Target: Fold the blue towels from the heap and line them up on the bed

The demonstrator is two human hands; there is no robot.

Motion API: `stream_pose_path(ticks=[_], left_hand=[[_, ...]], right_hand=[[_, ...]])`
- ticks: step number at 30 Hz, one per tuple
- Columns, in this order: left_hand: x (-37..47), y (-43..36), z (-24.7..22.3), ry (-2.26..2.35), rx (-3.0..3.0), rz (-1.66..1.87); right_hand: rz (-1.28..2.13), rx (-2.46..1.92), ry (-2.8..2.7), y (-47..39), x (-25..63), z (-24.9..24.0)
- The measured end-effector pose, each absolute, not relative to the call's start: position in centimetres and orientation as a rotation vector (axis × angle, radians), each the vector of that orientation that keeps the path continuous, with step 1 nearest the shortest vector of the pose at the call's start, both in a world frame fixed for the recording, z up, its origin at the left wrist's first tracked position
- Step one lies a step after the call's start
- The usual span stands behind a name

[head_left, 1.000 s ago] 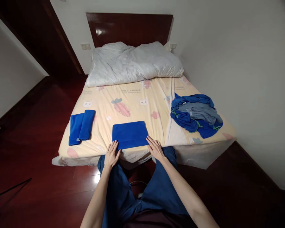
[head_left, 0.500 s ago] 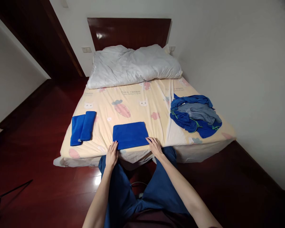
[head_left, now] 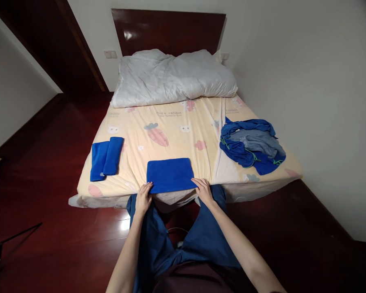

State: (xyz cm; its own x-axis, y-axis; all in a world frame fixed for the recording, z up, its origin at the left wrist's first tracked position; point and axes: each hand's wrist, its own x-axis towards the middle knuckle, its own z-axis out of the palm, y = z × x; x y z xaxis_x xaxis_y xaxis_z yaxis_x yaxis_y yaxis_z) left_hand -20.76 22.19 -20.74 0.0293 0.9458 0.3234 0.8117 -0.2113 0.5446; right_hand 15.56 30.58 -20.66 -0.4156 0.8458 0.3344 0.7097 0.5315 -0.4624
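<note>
A flat blue cloth [head_left: 170, 174], rectangular, lies at the front edge of the bed [head_left: 167, 150]. Its near left corner is pinched by my left hand [head_left: 144, 198], fingers close together. At the near right corner, my right hand [head_left: 203, 191] has its fingers closed on the edge; the thumbs are mostly hidden. Two folded blue cloths [head_left: 112, 156] lie on the bed at the left, one overlapping the other. On the right is a crumpled heap of blue and grey-blue cloths [head_left: 251, 144], some with green edging.
A white quilt [head_left: 173, 79] is bunched against the dark wooden headboard [head_left: 167, 32]. My knees touch the bed's front edge. A thin black stand [head_left: 15, 237] is on the red floor at lower left. A wall rises on the right.
The view has tipped down slightly. Both hands and the flat cloth are a little closer to the bed's front edge, and my right hand has shifted slightly right with its corner.
</note>
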Motion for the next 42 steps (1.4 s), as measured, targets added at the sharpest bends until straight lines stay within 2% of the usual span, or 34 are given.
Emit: stream_pose_path(ticks=[7, 15, 28, 32, 36, 42], left_hand=[[-21.0, 21.9, -20.7, 1.828, 1.958, 1.098], [-21.0, 22.0, -20.9, 2.001, 1.740, 1.149], [-20.3, 22.0, -20.4, 2.119, 1.721, 1.185], [-20.2, 22.0, -19.9, 2.143, 1.754, 1.143], [-19.9, 21.9, -19.3, 2.165, 1.893, 1.176], [-19.4, 21.7, -19.3, 2.105, 2.096, 1.117]], right_hand=[[0.608, -1.237, -1.945, 31.2, 15.5, -20.7], [0.765, -1.286, -1.694, 31.6, 15.2, -22.0], [0.777, -1.357, -1.458, 32.2, 14.4, -22.8], [0.727, -1.409, -1.431, 31.8, 14.0, -22.2], [0.521, -1.419, -1.464, 30.5, 13.6, -21.7], [0.284, -1.298, -1.861, 28.4, 13.0, -20.6]])
